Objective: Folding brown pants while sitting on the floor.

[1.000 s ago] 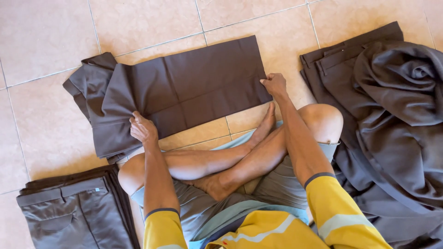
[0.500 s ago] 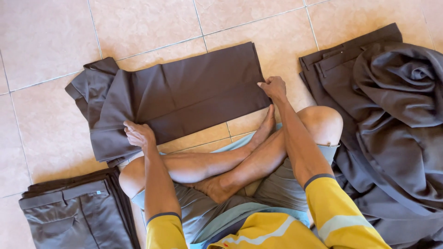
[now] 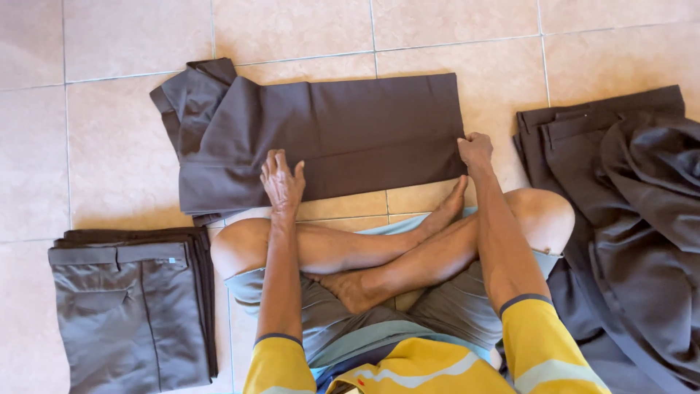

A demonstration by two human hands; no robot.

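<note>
A pair of dark brown cloth trousers (image 3: 321, 138) lies spread lengthwise on the beige tiled floor (image 3: 292, 29), just in front of the person's crossed legs. The left hand (image 3: 283, 182) presses flat on the near edge, fingers spread open, seemingly to pin the cloth and smooth it. The right hand (image 3: 475, 149) pinches the hem corner with curled fingers, likely keeping the legs taut and aligned. A neat stack of folded grey-brown trousers (image 3: 131, 306) sits at the left; a loose heap of dark garments (image 3: 634, 219) lies at the right.
</note>
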